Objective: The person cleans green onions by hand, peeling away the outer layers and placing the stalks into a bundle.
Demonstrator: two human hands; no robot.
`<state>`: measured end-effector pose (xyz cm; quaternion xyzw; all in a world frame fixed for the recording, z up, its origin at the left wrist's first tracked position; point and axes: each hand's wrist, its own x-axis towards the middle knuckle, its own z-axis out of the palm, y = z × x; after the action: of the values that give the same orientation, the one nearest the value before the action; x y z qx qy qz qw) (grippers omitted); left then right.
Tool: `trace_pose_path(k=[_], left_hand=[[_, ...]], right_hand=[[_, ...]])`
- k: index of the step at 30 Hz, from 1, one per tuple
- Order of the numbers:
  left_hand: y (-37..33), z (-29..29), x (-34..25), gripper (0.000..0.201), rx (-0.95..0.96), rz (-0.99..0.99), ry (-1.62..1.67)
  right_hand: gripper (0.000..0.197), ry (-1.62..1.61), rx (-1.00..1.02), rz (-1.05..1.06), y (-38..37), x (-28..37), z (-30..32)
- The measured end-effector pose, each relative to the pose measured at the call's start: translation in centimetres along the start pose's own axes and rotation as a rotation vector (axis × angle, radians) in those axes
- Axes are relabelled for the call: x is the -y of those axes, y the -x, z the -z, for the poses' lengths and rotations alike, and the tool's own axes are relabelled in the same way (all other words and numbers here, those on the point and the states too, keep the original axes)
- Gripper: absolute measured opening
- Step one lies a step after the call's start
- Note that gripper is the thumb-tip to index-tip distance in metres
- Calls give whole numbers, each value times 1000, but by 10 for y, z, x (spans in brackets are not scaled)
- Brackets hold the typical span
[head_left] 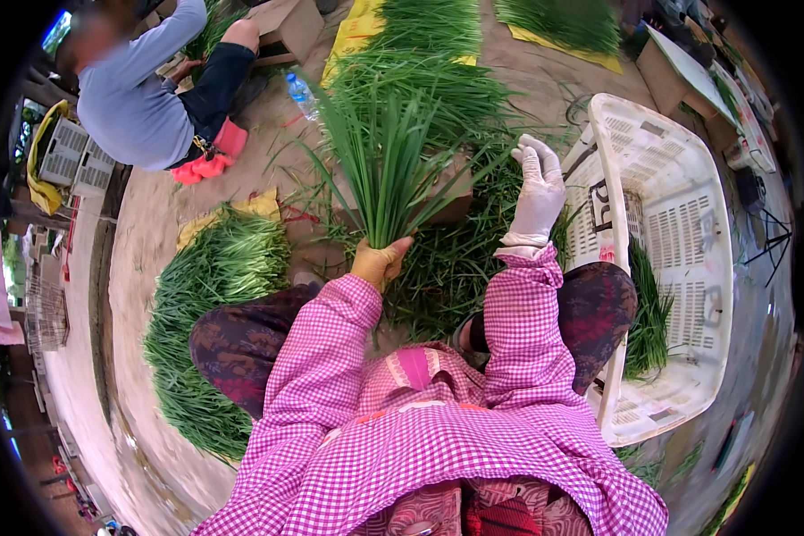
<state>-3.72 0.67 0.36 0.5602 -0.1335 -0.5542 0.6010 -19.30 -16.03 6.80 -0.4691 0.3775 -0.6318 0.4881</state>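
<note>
My left hand [380,262], in a yellowish glove, is wrapped round the lower end of a bunch of garlic chives [389,170]. The long green leaves stand upright and fan out above the fist. My right hand [538,188] wears a white glove and is raised to the right of the bunch, with its fingers stretched out and nothing in them. Beneath and between my hands lies a heap of loose green leaves [447,277]. Behind the bunch a brown block or box [451,192] is partly hidden.
A white plastic crate [613,161] with some chives [649,313] inside stands at my right. Piles of chives lie at my left [214,313] and ahead [420,71]. A water bottle [301,95] stands near the far pile. Another person [138,112] sits at the far left.
</note>
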Motion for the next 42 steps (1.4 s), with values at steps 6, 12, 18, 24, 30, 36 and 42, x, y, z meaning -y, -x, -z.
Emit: trace_pose_path(k=[6,12,18,24,30,36,42], left_hand=[[9,9,-9,30,11,139,-91],[7,37,-41,48,179,113,-233],[3,62,-114,46,219,-98,-757],[21,97,-179,45,259,-231,-1188],[33,124,-187,45,-1,-179,-1415],[52,93,-193,51,-173,-605,-2237],[45,118,-186,42,-310,-1037,-2591]], right_hand=[[30,981,478,335,0,-10,5],[28,1093,787,255,10,-32,-3],[16,309,730,145,17,-39,-6],[24,-361,412,-196,2,-9,1],[24,-133,52,-29,-3,1,-2],[21,-67,33,-33,-4,-9,0],[18,-16,305,-80,7,-21,-17]])
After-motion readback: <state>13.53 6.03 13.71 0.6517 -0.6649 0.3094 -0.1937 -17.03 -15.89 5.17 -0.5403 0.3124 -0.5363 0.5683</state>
